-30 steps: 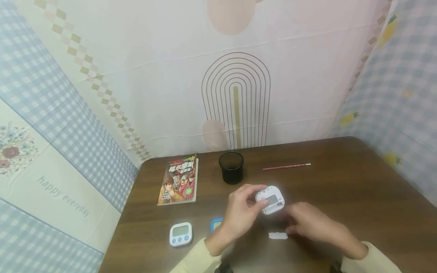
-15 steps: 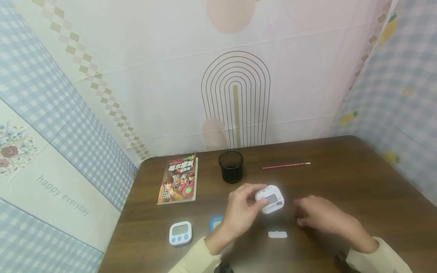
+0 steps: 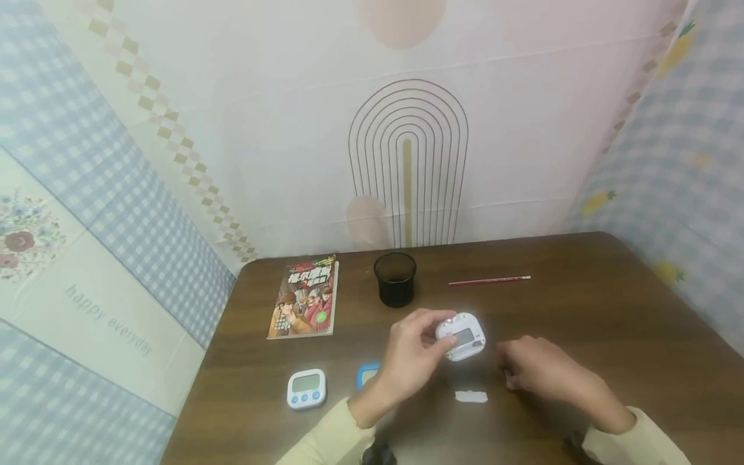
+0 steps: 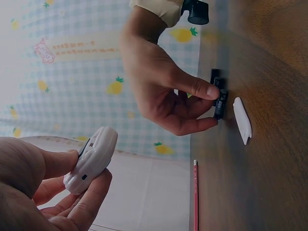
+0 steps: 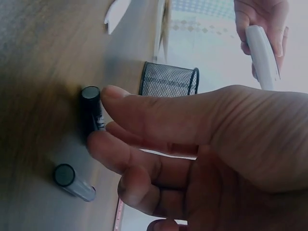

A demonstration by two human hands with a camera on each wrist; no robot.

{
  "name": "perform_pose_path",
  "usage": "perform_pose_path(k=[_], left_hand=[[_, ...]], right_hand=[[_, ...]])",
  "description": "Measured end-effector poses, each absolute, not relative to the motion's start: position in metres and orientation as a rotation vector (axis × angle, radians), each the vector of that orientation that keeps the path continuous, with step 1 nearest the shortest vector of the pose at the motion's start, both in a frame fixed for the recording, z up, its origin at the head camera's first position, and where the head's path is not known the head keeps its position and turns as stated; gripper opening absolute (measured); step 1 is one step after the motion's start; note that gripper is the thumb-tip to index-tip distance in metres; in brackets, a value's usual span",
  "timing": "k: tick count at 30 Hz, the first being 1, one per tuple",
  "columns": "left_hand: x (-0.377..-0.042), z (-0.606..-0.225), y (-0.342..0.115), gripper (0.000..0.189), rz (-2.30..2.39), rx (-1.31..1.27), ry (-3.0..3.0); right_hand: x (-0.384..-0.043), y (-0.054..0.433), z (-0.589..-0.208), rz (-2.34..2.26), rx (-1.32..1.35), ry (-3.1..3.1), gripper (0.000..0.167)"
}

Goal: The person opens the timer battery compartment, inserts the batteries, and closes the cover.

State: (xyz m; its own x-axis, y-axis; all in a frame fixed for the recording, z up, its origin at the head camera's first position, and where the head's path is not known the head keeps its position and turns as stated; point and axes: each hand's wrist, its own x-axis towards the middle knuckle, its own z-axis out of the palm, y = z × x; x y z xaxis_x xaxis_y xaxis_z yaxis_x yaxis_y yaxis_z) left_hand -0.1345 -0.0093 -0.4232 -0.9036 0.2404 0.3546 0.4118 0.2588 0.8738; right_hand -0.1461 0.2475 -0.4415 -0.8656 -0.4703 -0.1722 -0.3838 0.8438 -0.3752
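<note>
My left hand holds a white digital timer above the table, thumb on one face and fingers behind. Its back, with a grey rectangle, faces up. To the right, my right hand is low over the table. Its thumb and fingertips pinch a small black battery at the tabletop, seen in the right wrist view. Another battery lies beside it there. Between the hands lies a white plastic strip, like a battery cover, also visible in the left wrist view.
A white timer with blue buttons lies at the left; a blue-edged timer is partly hidden by my left wrist. Farther back are a comic book, a black mesh pen cup and a red pencil.
My right hand has moved a little right, away from the white strip, and is now at the batteries. My left hand keeps its hold on the timer. The head view has shifted slightly.
</note>
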Motion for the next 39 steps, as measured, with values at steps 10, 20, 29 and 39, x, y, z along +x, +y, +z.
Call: perform_pose_path(k=[10, 20, 29, 39], left_hand=[[-0.135, -0.421, -0.005, 0.032, -1.703, -0.674, -2.396], [-0.137, -0.419, -0.008, 0.032, -1.733, -0.638, -2.383], [-0.136, -0.417, -0.011, 0.032, -1.745, -0.617, -2.376], [-0.134, -0.417, -0.011, 0.031, -1.76, -0.607, -2.376]], right_hand=[[-0.139, 0.248, -0.451, -0.512, -0.595, 2.78, 0.034], [-0.146, 0.244, -0.452, -0.463, -0.645, 2.8, 0.032], [-0.15, 0.241, -0.453, -0.433, -0.806, 2.823, 0.036], [-0.149, 0.241, -0.452, -0.422, -0.903, 2.83, 0.033]])
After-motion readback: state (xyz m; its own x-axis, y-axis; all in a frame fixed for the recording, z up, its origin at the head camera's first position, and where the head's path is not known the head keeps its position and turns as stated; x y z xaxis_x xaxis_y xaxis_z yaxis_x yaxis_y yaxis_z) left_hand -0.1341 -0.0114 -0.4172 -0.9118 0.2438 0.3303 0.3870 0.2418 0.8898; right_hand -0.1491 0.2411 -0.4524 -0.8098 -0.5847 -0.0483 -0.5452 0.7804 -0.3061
